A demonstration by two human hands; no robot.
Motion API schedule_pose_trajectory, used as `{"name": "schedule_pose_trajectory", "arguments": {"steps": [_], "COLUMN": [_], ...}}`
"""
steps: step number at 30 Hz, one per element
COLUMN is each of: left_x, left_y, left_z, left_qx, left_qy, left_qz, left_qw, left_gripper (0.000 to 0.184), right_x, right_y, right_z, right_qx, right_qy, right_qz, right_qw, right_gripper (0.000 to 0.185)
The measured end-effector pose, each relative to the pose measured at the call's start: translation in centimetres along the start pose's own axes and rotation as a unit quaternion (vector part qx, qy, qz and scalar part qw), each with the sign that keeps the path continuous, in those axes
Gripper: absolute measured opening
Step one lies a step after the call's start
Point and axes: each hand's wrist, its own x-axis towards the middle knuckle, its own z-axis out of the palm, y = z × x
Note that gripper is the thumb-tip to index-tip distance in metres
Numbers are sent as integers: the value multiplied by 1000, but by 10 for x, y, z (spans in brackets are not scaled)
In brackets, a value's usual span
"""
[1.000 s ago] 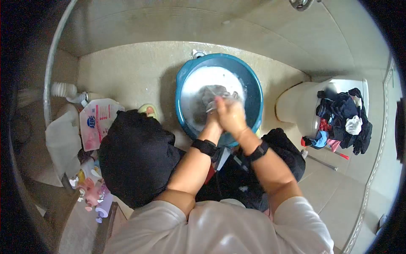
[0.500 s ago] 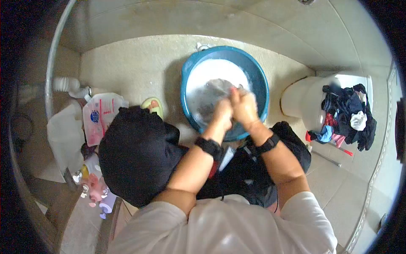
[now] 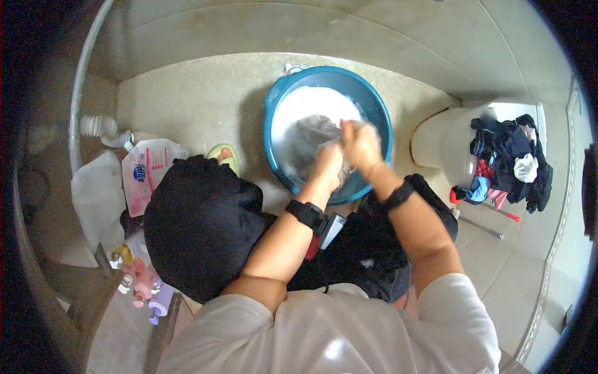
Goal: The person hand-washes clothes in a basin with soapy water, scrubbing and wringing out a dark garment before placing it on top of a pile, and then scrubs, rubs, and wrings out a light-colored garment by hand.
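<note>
A blue plastic basin (image 3: 269, 137) on the floor holds water under white suds (image 3: 311, 100). In it lies a wet grey garment (image 3: 314, 134), partly sunk; its exact kind cannot be made out. My left hand (image 3: 330, 165) is closed on the garment's near right part. Close beside it, my right hand (image 3: 362, 146), blurred by motion, is also closed on the fabric. Black bands circle both wrists.
To the right, a pile of dark and coloured clothes (image 3: 511, 156) rests on a white toilet (image 3: 439, 140). At left stand a pink-and-white detergent pouch (image 3: 146, 174) and several pump bottles (image 3: 142, 280). A green slipper (image 3: 225, 156) is left of the basin.
The grey garment shows more above the suds, bunched up near my hands. My right hand has shifted slightly against my left. The whole view has tilted a little.
</note>
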Motion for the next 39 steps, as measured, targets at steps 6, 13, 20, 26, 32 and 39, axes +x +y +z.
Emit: {"name": "schedule_pose_trajectory", "arguments": {"steps": [6,13,20,26,32,39], "left_x": [-20,-15,-24,-36,-33,-6], "left_y": [52,59,67,88,76,49], "left_z": [29,9,5,14,20,10], "left_qx": [-55,79,112,502,515,349], "left_qy": [-88,-79,-137,-57,-136,-76], "left_qz": [-67,92,136,376,269,346], "left_qw": [992,990,975,776,802,868], "left_gripper": [30,19,23,44,33,21], "right_x": [22,-9,-10,-22,-21,-14], "right_y": [66,67,75,70,57,45], "right_z": [-6,-53,-31,-31,-33,-36], "right_qx": [488,557,427,524,598,614], "right_qy": [-30,-63,-72,-30,0,16], "right_qz": [105,74,45,-9,3,8], "right_qw": [866,825,900,851,802,789], "right_gripper": [32,38,28,17,29,40]}}
